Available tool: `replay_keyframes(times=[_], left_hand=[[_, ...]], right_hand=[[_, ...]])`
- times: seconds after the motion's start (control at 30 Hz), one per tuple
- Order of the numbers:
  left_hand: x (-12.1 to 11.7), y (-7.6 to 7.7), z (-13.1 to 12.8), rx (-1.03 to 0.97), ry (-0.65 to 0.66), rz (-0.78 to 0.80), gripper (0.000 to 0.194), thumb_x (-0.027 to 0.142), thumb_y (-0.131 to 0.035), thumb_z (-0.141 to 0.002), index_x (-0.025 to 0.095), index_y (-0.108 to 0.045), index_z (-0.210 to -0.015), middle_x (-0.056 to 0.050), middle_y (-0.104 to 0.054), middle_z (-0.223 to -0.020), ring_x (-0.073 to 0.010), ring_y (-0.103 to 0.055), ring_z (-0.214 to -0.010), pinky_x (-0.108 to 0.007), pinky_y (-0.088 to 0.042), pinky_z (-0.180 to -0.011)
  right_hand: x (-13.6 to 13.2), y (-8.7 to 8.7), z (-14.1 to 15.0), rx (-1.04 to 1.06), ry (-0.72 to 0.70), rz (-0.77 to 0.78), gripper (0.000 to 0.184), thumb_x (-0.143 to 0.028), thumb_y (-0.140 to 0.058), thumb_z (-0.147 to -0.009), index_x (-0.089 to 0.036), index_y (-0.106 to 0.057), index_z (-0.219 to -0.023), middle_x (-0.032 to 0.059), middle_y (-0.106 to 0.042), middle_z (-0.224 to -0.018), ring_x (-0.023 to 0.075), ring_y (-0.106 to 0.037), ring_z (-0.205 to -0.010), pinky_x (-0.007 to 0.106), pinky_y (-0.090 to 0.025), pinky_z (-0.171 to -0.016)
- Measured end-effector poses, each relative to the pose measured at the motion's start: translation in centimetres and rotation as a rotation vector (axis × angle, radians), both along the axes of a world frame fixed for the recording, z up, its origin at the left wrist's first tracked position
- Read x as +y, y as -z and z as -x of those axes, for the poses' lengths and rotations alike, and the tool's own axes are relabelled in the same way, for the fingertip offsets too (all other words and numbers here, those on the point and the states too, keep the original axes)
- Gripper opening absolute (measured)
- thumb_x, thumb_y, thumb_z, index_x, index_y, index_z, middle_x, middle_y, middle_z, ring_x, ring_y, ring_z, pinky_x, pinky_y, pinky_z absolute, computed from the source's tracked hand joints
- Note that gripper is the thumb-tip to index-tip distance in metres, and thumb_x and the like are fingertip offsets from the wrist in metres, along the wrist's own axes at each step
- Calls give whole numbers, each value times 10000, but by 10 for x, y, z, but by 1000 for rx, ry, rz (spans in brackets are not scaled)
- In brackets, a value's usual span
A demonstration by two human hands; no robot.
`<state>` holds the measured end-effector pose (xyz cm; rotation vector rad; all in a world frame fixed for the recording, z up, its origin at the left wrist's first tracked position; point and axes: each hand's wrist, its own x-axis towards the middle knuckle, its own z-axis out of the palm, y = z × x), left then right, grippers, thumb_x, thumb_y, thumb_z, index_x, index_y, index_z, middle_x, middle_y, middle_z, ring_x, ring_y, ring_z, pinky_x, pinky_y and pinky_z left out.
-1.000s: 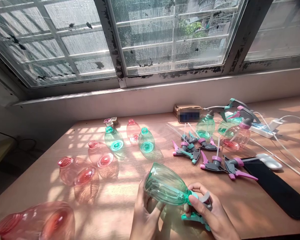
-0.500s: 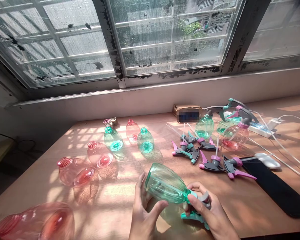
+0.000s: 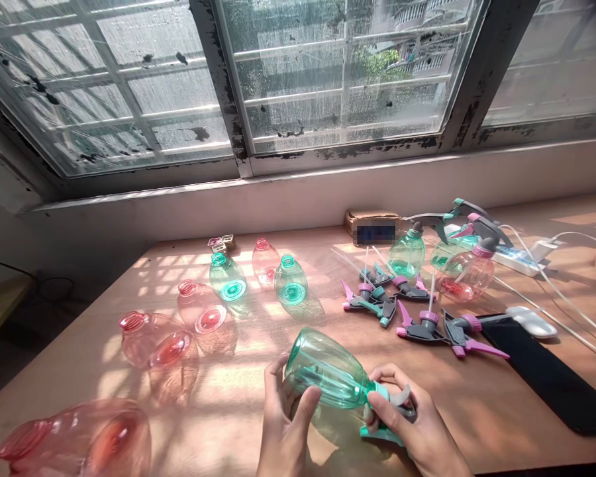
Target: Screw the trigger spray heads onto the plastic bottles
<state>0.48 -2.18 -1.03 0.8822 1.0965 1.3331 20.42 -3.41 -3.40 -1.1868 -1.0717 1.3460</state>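
A clear green spray bottle (image 3: 328,371) lies tilted between my hands, its base up to the left and its neck down to the right. My left hand (image 3: 288,424) cups the base, thumb on the near side and fingers behind. At the neck, my right hand (image 3: 417,424) pinches the collar of a green and grey trigger sprayer (image 3: 381,433), partly hidden by the fingers. A straw shows through the bottle wall. Whether the collar is fully screwed on, I cannot tell.
Pink bottles (image 3: 161,341) and green bottles (image 3: 291,281) without sprayers stand or lie at left and centre. Loose trigger sprayers (image 3: 427,324) lie at right, before bottles with sprayers (image 3: 407,255). A black phone (image 3: 551,371), white mouse (image 3: 531,321), power strip (image 3: 516,258) and cardboard box (image 3: 372,227) are also there.
My left thumb and fingers have shifted over the bottle's base, and the bottle has moved slightly left and down. My right hand stays on the sprayer collar. The view has shifted slightly.
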Motion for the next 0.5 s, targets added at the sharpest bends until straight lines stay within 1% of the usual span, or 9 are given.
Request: replay_keyframes(times=[0.07,0.1,0.2,0.3,0.37,0.43,0.5], left_hand=[[0,-1,0,-16,-7,13,671,526,-888,-844,257,-505,-1324,-109,-803,-1233,-275,-775,-1127,-350,-604,-952],[0,-1,-1,-34,-10,4,652,512,-904,-830,267,-525,-1300,-99,-799,-1237,-278,-775,-1132,-350,-606,-952],[-4,-3,-7,-75,-56,-67,589,501,-936,-793,305,-611,-1244,-77,-732,-1384,-308,-708,-1292,-359,-588,-1027],[-10,-8,-11,-41,-104,-137,511,493,-934,-795,334,-683,-1211,-65,-651,-1540,-335,-589,-1454,-373,-559,-1092],[-14,-12,-7,-45,-103,-166,468,516,-919,-801,331,-704,-1172,-75,-627,-1590,-370,-538,-1502,-435,-532,-1134],[-18,-14,2,-113,-61,-192,432,621,-871,-804,302,-718,-1053,-95,-642,-1583,-427,-507,-1520,-545,-484,-1175],[-22,-16,13,-201,14,-204,532,776,-787,-777,277,-731,-954,-119,-674,-1547,-479,-496,-1515,-636,-437,-1191]], right_hand=[[0,1,-1,31,-7,12,512,-692,-772,-887,-225,-594,-998,-2,-744,-641,205,-717,-608,325,-553,-645],[0,1,-1,58,-7,18,516,-691,-782,-881,-224,-595,-997,1,-745,-640,204,-713,-599,321,-552,-633],[-1,0,-2,166,9,49,520,-724,-727,-911,-219,-625,-987,7,-739,-641,195,-696,-587,309,-563,-603],[-3,-3,-2,252,38,50,552,-769,-607,-965,-219,-659,-975,9,-731,-626,181,-683,-570,288,-575,-582],[-3,-7,-5,272,48,32,578,-791,-585,-961,-219,-667,-959,4,-720,-602,173,-677,-536,269,-567,-547],[-5,-12,-10,265,53,41,604,-820,-629,-911,-218,-673,-937,-8,-698,-588,174,-676,-496,261,-559,-511],[-10,-20,-16,194,57,50,653,-857,-689,-830,-211,-697,-924,-5,-693,-622,185,-683,-484,276,-567,-502]])
